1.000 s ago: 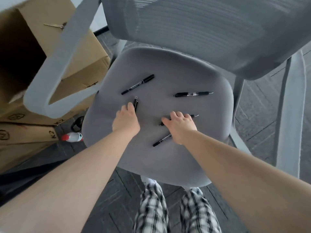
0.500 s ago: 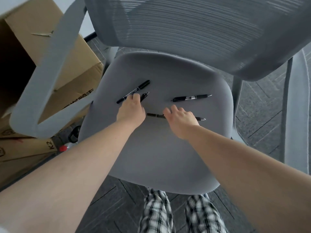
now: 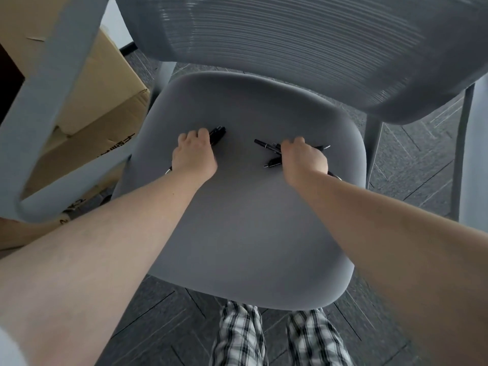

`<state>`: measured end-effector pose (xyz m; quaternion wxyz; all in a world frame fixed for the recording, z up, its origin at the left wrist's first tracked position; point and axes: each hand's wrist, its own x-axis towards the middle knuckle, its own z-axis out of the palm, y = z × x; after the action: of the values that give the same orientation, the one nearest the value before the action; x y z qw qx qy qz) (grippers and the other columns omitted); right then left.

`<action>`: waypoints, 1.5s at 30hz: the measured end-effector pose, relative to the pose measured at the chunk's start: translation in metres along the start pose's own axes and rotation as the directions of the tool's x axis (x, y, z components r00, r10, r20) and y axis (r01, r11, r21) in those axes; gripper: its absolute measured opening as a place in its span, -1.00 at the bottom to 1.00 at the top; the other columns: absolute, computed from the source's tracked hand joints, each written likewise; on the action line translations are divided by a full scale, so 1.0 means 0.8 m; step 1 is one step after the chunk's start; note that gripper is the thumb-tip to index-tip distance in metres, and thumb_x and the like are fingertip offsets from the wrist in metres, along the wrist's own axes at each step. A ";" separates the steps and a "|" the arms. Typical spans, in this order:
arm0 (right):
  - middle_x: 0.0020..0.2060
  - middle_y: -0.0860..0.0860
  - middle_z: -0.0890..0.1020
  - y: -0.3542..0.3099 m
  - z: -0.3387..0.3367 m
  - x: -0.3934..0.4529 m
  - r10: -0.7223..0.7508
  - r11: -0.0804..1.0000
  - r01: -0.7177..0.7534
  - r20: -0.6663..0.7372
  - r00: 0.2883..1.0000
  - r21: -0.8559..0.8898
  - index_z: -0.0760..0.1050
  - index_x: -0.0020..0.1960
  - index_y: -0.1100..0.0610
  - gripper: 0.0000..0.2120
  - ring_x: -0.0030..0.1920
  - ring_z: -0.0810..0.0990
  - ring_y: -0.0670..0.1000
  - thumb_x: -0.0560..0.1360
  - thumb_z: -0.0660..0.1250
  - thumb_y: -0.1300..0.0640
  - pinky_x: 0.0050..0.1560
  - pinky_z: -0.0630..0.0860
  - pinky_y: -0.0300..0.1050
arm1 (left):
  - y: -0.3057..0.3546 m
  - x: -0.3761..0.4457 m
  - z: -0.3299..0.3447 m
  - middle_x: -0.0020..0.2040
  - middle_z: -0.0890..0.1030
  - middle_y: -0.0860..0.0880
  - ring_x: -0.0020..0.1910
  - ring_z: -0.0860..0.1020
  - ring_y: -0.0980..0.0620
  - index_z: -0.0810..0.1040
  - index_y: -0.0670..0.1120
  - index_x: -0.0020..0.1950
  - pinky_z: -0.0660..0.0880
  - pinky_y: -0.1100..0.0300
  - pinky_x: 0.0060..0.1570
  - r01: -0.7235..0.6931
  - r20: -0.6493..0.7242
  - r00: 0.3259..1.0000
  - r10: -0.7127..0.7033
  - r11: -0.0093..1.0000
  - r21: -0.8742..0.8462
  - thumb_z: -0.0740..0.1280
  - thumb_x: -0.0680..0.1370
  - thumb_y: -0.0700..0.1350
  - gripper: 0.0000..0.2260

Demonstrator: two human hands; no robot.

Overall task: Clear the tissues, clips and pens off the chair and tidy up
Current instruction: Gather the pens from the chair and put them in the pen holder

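A grey office chair fills the view, its padded seat (image 3: 245, 228) below me. My left hand (image 3: 194, 154) is closed on black pens (image 3: 217, 133) at the seat's left middle; their caps stick out past my fingers and a tip shows behind my wrist. My right hand (image 3: 303, 159) is closed on more black pens (image 3: 266, 146) at the right middle, with ends fanning out to the left and right of my fist. No loose pens, tissues or clips show on the seat.
The mesh backrest (image 3: 303, 48) rises behind the seat. A grey armrest (image 3: 52, 107) loops at the left, another at the right edge. Cardboard boxes (image 3: 105, 83) stand left of the chair. Dark herringbone floor and my checked trouser legs (image 3: 277, 336) are below.
Both hands moved up the seat and closed on the pens that lay loose there. The upper left pens are now in my left fist, the right ones in my right fist.
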<state>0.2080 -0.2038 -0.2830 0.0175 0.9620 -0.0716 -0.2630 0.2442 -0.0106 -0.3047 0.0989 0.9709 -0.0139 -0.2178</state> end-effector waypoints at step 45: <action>-0.24 0.07 0.54 -0.282 -0.171 -0.461 -0.898 0.430 0.889 -0.026 0.439 0.160 0.42 -0.07 0.14 -0.96 -0.22 0.53 0.13 0.52 0.22 0.17 -0.27 0.43 -0.10 | -0.135 -0.666 -0.194 -0.17 0.51 -0.04 -0.24 0.49 0.00 0.38 -0.11 0.23 0.41 0.12 -0.27 0.347 -0.141 0.406 -0.903 0.295 -0.890 0.11 0.65 -0.03 -0.78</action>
<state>-0.0072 0.0732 0.0047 -0.1988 0.8437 0.4277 -0.2565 -0.1739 0.1617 0.0351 0.3833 0.7478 0.5285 0.1205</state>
